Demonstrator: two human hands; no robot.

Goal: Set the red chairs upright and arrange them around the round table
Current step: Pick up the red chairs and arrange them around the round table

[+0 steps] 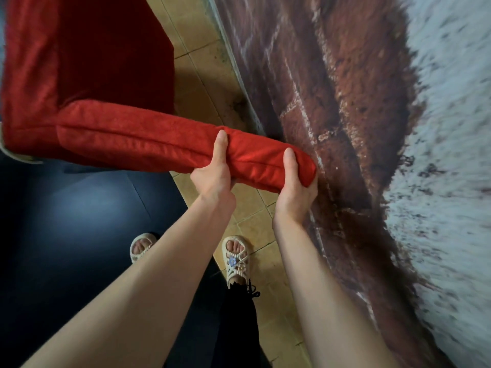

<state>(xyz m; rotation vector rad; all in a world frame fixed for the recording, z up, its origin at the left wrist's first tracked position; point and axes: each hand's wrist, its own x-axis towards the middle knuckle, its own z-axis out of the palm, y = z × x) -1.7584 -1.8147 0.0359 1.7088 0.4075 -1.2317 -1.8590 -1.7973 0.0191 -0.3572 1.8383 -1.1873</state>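
A red upholstered chair [79,75] fills the upper left of the head view. Its padded edge [148,139] juts toward me across the middle. My left hand [212,173] grips that padded edge from below, thumb laid on top. My right hand [295,187] grips the rounded end of the same edge, thumb up on the fabric and fingers hidden underneath. The round table is not identifiable in this view.
A wall [345,102] painted like brown brick, with a white patch [451,128], runs down the right side, close to the chair's end. A tan tiled floor [247,208] lies below. A dark glossy surface [66,221] covers the lower left. My sandalled feet [236,258] stand under my arms.
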